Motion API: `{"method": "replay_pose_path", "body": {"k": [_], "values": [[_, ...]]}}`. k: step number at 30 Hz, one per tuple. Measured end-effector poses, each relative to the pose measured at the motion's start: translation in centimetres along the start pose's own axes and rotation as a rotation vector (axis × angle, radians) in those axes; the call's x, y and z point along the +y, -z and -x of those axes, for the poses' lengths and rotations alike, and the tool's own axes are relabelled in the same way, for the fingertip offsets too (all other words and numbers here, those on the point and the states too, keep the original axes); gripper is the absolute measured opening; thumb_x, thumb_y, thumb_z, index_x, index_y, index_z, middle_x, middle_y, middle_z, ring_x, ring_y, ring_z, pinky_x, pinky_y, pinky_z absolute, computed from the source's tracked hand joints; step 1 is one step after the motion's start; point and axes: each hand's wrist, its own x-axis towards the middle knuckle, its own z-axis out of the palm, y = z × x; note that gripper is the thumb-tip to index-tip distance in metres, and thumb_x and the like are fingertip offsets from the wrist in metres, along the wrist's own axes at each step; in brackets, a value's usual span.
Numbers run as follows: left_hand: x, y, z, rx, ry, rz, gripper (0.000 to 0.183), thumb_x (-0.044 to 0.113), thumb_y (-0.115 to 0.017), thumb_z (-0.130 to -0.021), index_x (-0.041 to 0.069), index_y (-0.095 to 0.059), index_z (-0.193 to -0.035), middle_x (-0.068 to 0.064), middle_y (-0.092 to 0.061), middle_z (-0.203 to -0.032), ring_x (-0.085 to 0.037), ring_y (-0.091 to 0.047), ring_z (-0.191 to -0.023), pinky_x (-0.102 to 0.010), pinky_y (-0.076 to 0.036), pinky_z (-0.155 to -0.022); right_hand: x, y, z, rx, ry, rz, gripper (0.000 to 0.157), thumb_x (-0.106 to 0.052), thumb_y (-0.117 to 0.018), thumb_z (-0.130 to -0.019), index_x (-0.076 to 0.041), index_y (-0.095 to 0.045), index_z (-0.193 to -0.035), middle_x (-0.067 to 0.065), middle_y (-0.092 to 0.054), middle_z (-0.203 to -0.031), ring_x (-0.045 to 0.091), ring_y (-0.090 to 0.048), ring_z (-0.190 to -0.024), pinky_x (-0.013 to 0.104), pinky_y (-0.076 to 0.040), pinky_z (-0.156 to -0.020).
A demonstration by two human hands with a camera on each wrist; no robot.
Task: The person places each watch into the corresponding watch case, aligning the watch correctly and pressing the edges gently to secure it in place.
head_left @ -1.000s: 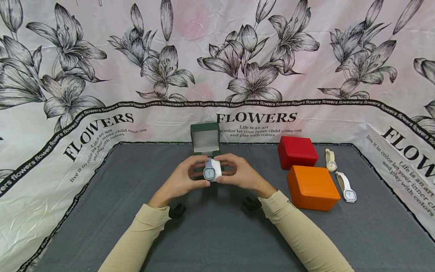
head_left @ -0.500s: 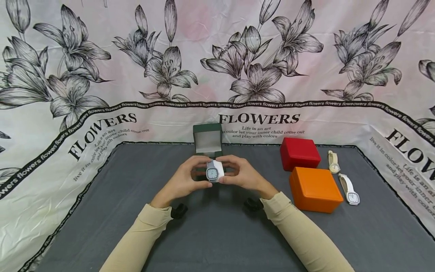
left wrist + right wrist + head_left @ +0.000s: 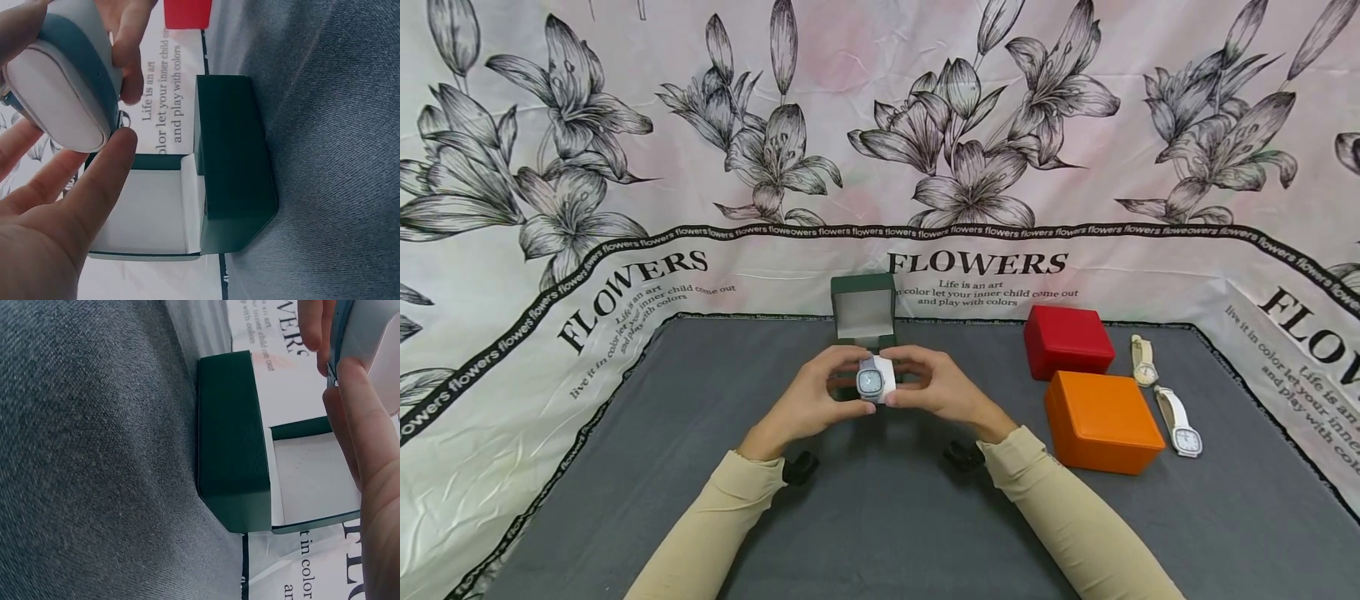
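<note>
A watch (image 3: 870, 382) with a square case and a pale blue strap (image 3: 78, 53) is wrapped round a white cushion (image 3: 53, 94). Both hands hold it in the air, dial towards the head camera. My left hand (image 3: 815, 392) grips its left side between thumb and fingers. On the other side, my right hand (image 3: 942, 387) pinches the cushion and strap. Just behind them stands a dark green watch box (image 3: 863, 285), lid raised, pale lining showing. Its base (image 3: 231, 437) is partly hidden by the hands in the head view.
To the right, a red box (image 3: 1067, 342) and an orange box (image 3: 1105, 421) stand closed on the grey cloth (image 3: 880, 517). Beside them lie a cream-strapped watch (image 3: 1143, 362) and a white-strapped watch (image 3: 1182, 425). A flower-printed sheet (image 3: 790, 275) rises behind.
The whole head view has drifted slightly, so everything sits a little further right. The watch has turned a little in the hands; both hands keep their hold.
</note>
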Motion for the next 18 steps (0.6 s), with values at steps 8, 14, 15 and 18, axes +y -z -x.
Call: {"method": "replay_pose_path", "body": {"k": [8,14,15,18], "values": [[0.1,-0.3,0.1,0.022,-0.002,0.011,0.065,0.011,-0.084,-0.072,0.01,-0.055,-0.13,-0.007,-0.051,-0.129,-0.025,-0.056,-0.113,-0.044,-0.049,-0.093,-1.9,-0.8,0.5,0.011,0.008,0.003,0.056,0.004,-0.072,-0.082,0.009,-0.048,-0.132,0.021,-0.052,-0.128,0.042,-0.052,-0.114,0.036,-0.054,-0.084],[0.2,-0.5,0.1,0.021,-0.005,0.015,0.062,0.011,-0.084,-0.073,0.009,-0.057,-0.129,-0.006,-0.051,-0.13,-0.024,-0.055,-0.112,-0.049,-0.048,-0.092,-1.4,-0.9,0.4,0.01,-0.025,0.005,0.057,0.002,-0.072,-0.082,0.003,-0.049,-0.135,0.018,-0.052,-0.13,0.037,-0.052,-0.117,0.037,-0.053,-0.087],[0.1,-0.6,0.1,0.021,-0.012,0.011,0.061,0.012,-0.084,-0.073,0.01,-0.057,-0.128,-0.004,-0.051,-0.129,-0.022,-0.054,-0.112,-0.049,-0.049,-0.091,-1.5,-1.0,0.4,0.009,-0.024,0.011,0.057,0.002,-0.072,-0.082,0.003,-0.049,-0.135,0.018,-0.052,-0.129,0.036,-0.053,-0.117,0.037,-0.053,-0.087],[-0.4,-0.7,0.1,0.021,-0.03,0.002,0.062,0.016,-0.084,-0.073,0.014,-0.057,-0.128,0.001,-0.051,-0.129,-0.019,-0.053,-0.111,-0.048,-0.05,-0.09,-1.8,-1.3,0.4,0.01,-0.028,0.02,0.057,0.002,-0.072,-0.082,0.004,-0.049,-0.134,0.018,-0.052,-0.129,0.037,-0.053,-0.117,0.036,-0.053,-0.087]]}}
